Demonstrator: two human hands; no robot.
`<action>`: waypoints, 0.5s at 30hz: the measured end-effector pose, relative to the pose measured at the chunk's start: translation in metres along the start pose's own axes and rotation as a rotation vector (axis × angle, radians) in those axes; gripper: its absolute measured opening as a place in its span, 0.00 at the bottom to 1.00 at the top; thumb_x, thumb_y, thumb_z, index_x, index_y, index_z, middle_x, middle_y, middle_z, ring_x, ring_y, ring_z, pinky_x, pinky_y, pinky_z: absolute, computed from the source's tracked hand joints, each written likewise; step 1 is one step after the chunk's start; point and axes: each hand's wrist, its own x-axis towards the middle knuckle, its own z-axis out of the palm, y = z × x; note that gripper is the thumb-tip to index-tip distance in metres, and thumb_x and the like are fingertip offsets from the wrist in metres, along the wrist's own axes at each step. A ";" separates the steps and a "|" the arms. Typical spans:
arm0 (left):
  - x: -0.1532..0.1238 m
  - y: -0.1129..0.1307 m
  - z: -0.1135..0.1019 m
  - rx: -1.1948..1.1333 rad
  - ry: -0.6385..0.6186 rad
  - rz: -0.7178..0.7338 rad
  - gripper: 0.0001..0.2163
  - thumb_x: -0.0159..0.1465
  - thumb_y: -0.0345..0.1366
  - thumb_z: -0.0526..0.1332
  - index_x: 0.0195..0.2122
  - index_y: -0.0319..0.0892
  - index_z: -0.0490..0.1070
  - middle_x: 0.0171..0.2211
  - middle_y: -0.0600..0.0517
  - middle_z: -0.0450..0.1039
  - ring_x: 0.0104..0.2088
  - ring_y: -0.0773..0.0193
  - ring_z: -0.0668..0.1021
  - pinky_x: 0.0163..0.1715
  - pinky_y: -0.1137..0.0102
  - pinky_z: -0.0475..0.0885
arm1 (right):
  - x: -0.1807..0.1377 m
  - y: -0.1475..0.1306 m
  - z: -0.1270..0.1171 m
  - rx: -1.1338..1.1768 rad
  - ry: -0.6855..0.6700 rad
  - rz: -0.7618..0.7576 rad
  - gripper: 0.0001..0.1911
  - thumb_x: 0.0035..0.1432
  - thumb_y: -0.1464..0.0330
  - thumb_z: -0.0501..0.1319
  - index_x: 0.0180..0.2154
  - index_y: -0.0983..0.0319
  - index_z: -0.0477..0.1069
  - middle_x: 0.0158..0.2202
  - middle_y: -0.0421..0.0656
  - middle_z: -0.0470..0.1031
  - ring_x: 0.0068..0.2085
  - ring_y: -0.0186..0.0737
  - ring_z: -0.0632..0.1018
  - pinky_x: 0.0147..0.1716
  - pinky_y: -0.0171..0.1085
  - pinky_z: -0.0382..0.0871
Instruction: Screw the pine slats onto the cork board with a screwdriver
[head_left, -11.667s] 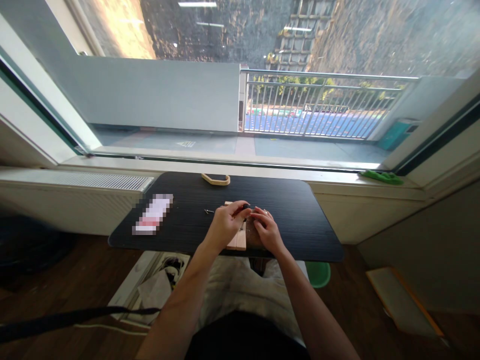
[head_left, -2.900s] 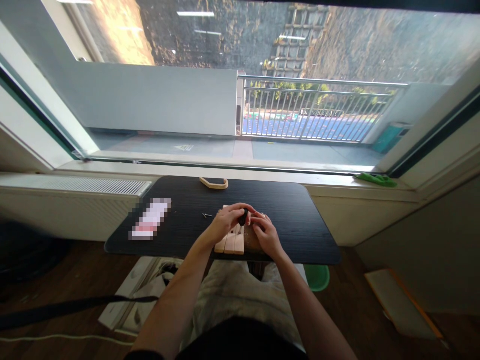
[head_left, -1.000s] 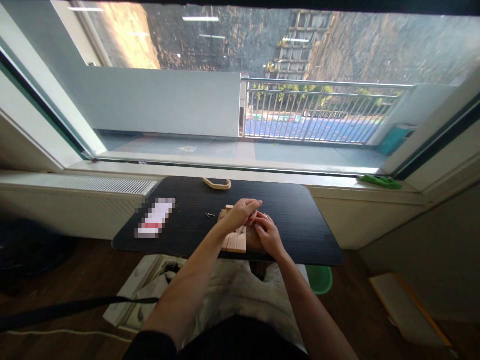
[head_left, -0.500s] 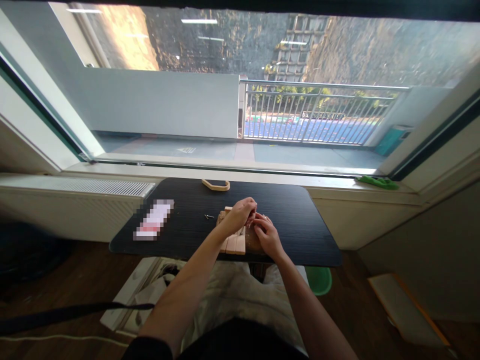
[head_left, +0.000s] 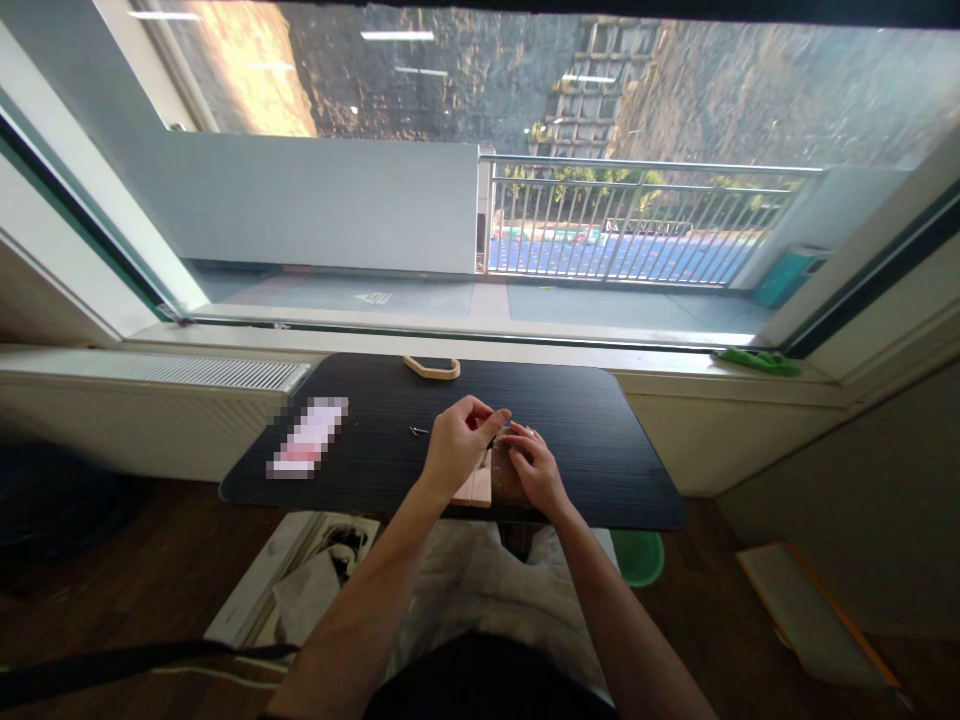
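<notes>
Dark tabletop (head_left: 592,440), pale wooden slats (head_left: 474,491) at its near edge, left hand (head_left: 459,445) curled above them, right hand (head_left: 537,470) half-bent over a brown block (head_left: 508,487) (whether either grips anything, I cannot tell), bent wooden piece (head_left: 439,375) farther back, windowsill (head_left: 525,354) beyond.

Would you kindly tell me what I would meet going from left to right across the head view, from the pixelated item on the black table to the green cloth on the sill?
Pixelated item, small metal pieces, left hand, right hand, green basin, green cloth.
</notes>
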 end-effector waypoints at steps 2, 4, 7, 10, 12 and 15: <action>-0.002 0.001 -0.002 0.013 -0.016 0.010 0.15 0.58 0.48 0.67 0.26 0.40 0.72 0.19 0.56 0.69 0.22 0.68 0.68 0.23 0.73 0.62 | 0.000 0.000 0.000 -0.001 -0.001 -0.002 0.14 0.55 0.66 0.57 0.38 0.54 0.81 0.56 0.43 0.76 0.62 0.49 0.68 0.66 0.54 0.51; -0.003 0.001 -0.004 0.002 -0.028 0.009 0.15 0.58 0.48 0.67 0.26 0.40 0.73 0.21 0.55 0.71 0.22 0.68 0.70 0.24 0.73 0.63 | 0.000 0.000 0.000 -0.003 0.000 -0.002 0.14 0.55 0.66 0.57 0.38 0.55 0.81 0.57 0.43 0.76 0.62 0.49 0.68 0.66 0.54 0.51; -0.004 -0.001 -0.005 -0.015 -0.028 0.011 0.14 0.58 0.47 0.67 0.27 0.40 0.74 0.21 0.54 0.72 0.23 0.67 0.71 0.24 0.73 0.63 | 0.000 0.000 0.000 -0.005 0.000 -0.001 0.14 0.55 0.66 0.57 0.38 0.54 0.81 0.57 0.42 0.76 0.62 0.49 0.68 0.66 0.54 0.51; -0.004 -0.005 -0.004 -0.051 -0.050 0.007 0.14 0.59 0.47 0.66 0.28 0.40 0.75 0.22 0.54 0.73 0.23 0.67 0.71 0.24 0.73 0.64 | 0.000 0.000 -0.001 -0.004 -0.002 -0.005 0.14 0.56 0.66 0.57 0.39 0.54 0.81 0.56 0.43 0.76 0.62 0.49 0.68 0.66 0.54 0.52; -0.004 -0.008 -0.004 -0.078 -0.073 0.003 0.14 0.59 0.47 0.66 0.29 0.39 0.75 0.23 0.53 0.73 0.24 0.67 0.72 0.25 0.73 0.65 | 0.000 0.000 -0.001 -0.004 -0.002 -0.007 0.14 0.56 0.66 0.57 0.39 0.55 0.81 0.56 0.44 0.76 0.62 0.49 0.68 0.66 0.54 0.52; -0.003 -0.010 -0.004 -0.101 -0.099 -0.002 0.13 0.60 0.46 0.65 0.30 0.39 0.76 0.24 0.52 0.75 0.25 0.67 0.73 0.26 0.73 0.67 | 0.000 0.000 -0.001 -0.002 0.000 -0.010 0.14 0.56 0.66 0.57 0.38 0.55 0.81 0.56 0.45 0.76 0.61 0.49 0.69 0.66 0.54 0.53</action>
